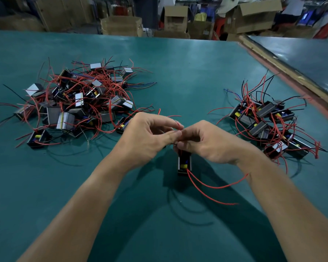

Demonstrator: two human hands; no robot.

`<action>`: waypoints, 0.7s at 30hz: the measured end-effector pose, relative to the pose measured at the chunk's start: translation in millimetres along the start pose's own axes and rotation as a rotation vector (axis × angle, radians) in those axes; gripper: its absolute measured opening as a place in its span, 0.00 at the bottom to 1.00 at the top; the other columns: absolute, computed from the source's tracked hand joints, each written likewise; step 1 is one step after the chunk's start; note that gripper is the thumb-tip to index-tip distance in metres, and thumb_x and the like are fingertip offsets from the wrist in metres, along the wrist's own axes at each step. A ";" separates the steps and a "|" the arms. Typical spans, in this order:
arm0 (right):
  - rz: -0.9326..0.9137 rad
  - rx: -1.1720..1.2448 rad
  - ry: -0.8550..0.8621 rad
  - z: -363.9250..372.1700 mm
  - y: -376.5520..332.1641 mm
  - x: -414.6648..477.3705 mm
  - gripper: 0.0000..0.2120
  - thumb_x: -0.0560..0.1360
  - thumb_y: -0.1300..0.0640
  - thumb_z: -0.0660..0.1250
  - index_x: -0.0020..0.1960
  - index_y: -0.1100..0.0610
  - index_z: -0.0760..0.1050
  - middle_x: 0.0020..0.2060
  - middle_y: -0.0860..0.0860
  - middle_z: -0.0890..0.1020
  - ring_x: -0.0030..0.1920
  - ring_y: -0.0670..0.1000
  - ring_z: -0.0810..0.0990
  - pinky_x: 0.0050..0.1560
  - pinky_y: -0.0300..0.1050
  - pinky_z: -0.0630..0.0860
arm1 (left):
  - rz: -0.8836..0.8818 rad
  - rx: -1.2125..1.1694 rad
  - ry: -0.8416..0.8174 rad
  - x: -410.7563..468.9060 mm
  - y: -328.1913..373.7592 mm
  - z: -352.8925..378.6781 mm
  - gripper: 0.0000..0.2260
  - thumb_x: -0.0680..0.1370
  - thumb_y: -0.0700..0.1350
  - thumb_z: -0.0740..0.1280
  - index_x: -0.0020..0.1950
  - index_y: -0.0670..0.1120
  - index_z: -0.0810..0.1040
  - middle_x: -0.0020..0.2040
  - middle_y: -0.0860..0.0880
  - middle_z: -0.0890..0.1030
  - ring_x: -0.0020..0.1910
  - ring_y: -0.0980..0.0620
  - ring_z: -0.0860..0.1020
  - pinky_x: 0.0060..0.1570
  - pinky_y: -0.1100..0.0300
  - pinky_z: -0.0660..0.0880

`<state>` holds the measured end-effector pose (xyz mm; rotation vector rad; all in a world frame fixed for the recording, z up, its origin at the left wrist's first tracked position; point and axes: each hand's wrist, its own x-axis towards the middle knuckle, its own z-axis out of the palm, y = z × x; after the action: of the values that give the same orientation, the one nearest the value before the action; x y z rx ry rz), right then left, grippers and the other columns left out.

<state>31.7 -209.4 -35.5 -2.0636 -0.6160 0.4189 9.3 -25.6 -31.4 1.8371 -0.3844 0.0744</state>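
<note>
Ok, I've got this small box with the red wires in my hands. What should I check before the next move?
1. Right hand holds the box: ok, fingers curl round its top end.
2. Left hand pinches a red wire: ok.
3. Wire ends at the fingertips joined: cannot tell, the fingers hide them.
4. Loose wires under the box clear of both piles: ok.
5. Room to set it down by the right pile: ok, bare table lies beside it.
</note>
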 end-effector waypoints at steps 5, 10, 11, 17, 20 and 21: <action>0.020 -0.023 -0.031 0.5 -2.9 -3.5 0.11 0.79 0.63 0.67 0.41 0.53 0.81 0.36 0.45 0.80 0.39 0.43 0.74 0.47 0.42 0.74 | -0.017 0.004 -0.093 -1.8 -0.7 0.7 0.04 0.75 0.34 0.71 0.44 0.41 0.85 0.35 0.46 0.84 0.32 0.57 0.76 0.36 0.66 0.73; 0.011 -0.169 0.061 5.0 -6.9 -3.3 0.09 0.67 0.54 0.79 0.42 0.54 0.80 0.36 0.54 0.82 0.37 0.55 0.79 0.42 0.52 0.77 | -0.045 0.079 0.006 -0.2 -4.6 1.4 0.07 0.77 0.36 0.69 0.39 0.42 0.82 0.31 0.49 0.83 0.28 0.57 0.77 0.34 0.62 0.75; 0.015 -0.207 0.106 6.4 -7.2 -1.9 0.11 0.66 0.52 0.80 0.41 0.53 0.80 0.34 0.51 0.82 0.36 0.54 0.79 0.41 0.51 0.78 | -0.048 0.097 0.033 0.1 -5.8 0.7 0.08 0.77 0.37 0.69 0.38 0.43 0.82 0.31 0.50 0.84 0.28 0.57 0.78 0.33 0.62 0.75; -0.011 -0.253 0.200 5.2 -1.6 1.0 0.05 0.75 0.56 0.72 0.41 0.53 0.83 0.30 0.46 0.83 0.30 0.43 0.75 0.36 0.43 0.73 | -0.076 0.197 0.105 2.6 -11.7 -1.4 0.09 0.75 0.39 0.70 0.35 0.46 0.82 0.30 0.51 0.83 0.30 0.51 0.80 0.39 0.49 0.81; 0.028 -0.176 0.142 0.3 -3.6 -1.1 0.08 0.78 0.61 0.67 0.44 0.56 0.85 0.36 0.48 0.86 0.35 0.45 0.80 0.41 0.44 0.78 | -0.075 0.216 0.105 2.4 -11.7 -2.9 0.08 0.74 0.40 0.71 0.35 0.46 0.83 0.30 0.51 0.83 0.30 0.53 0.79 0.39 0.51 0.80; 0.032 -0.146 0.152 -0.4 -4.1 -1.2 0.08 0.79 0.62 0.67 0.45 0.58 0.84 0.37 0.49 0.87 0.34 0.45 0.81 0.40 0.42 0.79 | -0.073 0.213 0.102 2.1 -10.8 -3.4 0.07 0.74 0.41 0.71 0.35 0.46 0.83 0.30 0.50 0.83 0.29 0.53 0.78 0.38 0.52 0.78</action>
<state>29.9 -208.5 -31.7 -2.2225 -0.5366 0.2379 15.0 -20.2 -39.8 2.0460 -0.2452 0.1629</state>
